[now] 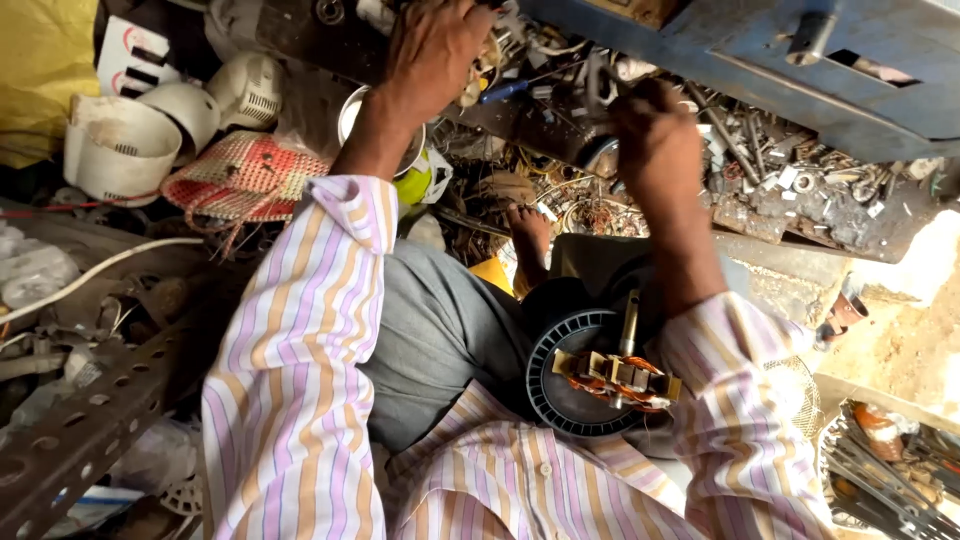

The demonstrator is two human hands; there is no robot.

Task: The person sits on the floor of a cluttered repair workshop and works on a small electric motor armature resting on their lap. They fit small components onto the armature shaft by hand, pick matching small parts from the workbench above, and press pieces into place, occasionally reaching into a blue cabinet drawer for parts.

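The left hand [437, 45] reaches into a heap of metal bits [790, 170], its fingers hidden, and the right hand [655, 135] pinches a small metal part [598, 85] above the fan motor [600, 372].

Single head view, looking steeply down from above wearer's chest, close over motor [612, 375] in lap; clutter of metal parts [800, 180] lies beyond motor, toward frame top.

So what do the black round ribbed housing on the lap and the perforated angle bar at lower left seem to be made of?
The black round ribbed housing looks like moulded plastic: matte, with thin even ribs. The part inside it shows copper-coloured wire windings and a metal shaft. The perforated angle bar looks like steel, dull grey and grimy, with punched holes.
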